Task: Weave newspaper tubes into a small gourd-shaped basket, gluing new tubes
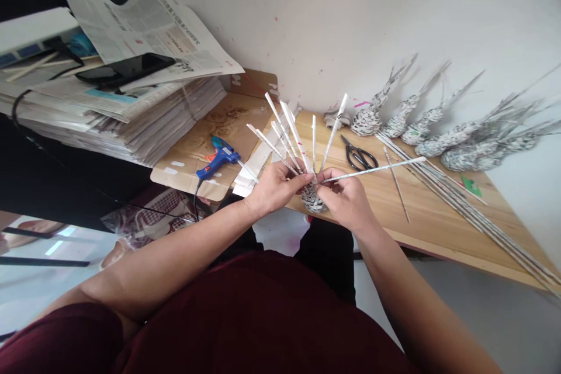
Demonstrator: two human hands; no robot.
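Observation:
A small woven newspaper piece (pixel 314 201) with a rounded base is between my hands, near the table's front edge. Several rolled paper sticks (pixel 336 128) fan upward from its top. My left hand (pixel 280 186) grips its upper left side, thumb pressed at the rim. Opposite it, my right hand (pixel 344 196) is closed, thumb and fingers pinching a paper stick (pixel 377 169) that points out to the right. The spot where the thumbs meet partly hides the weave.
Black scissors (pixel 359 158) lie behind my right hand. A blue glue gun (pixel 218 160) rests on cardboard at the left, beside a tall newspaper stack (pixel 175 114) bearing a phone (pixel 127 69). Finished woven pieces (pixel 368 120) line the wall; long paper sticks (pixel 460 210) lie at right.

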